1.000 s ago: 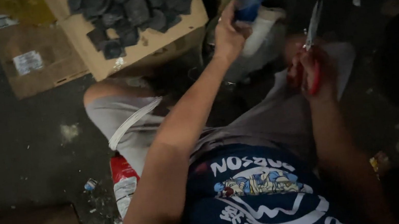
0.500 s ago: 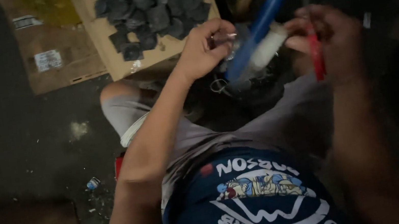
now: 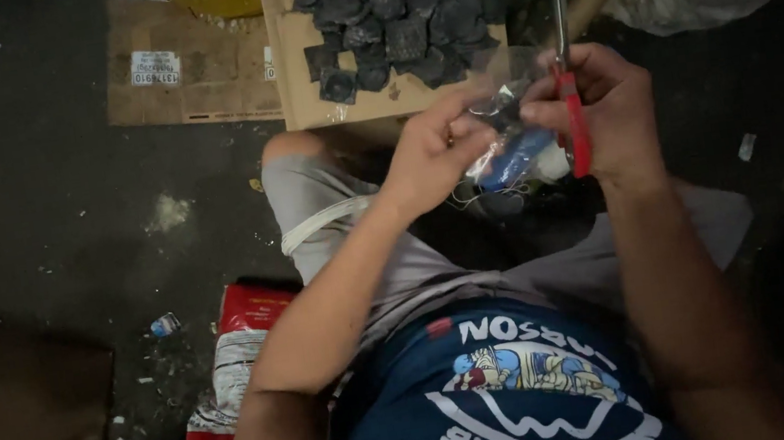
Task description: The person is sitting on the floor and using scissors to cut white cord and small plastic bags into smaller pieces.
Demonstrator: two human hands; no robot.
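Left hand (image 3: 433,149) brought blue object (image 3: 515,158) to scissors (image 3: 568,66)

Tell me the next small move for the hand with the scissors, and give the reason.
Probably tip the red-handled scissors down toward the clear plastic wrapper and open the blades. The right hand holds them pointing straight up, away from the blue and white item, while the left hand pinches the wrapper between both hands. Whether the blades are open is hard to tell.
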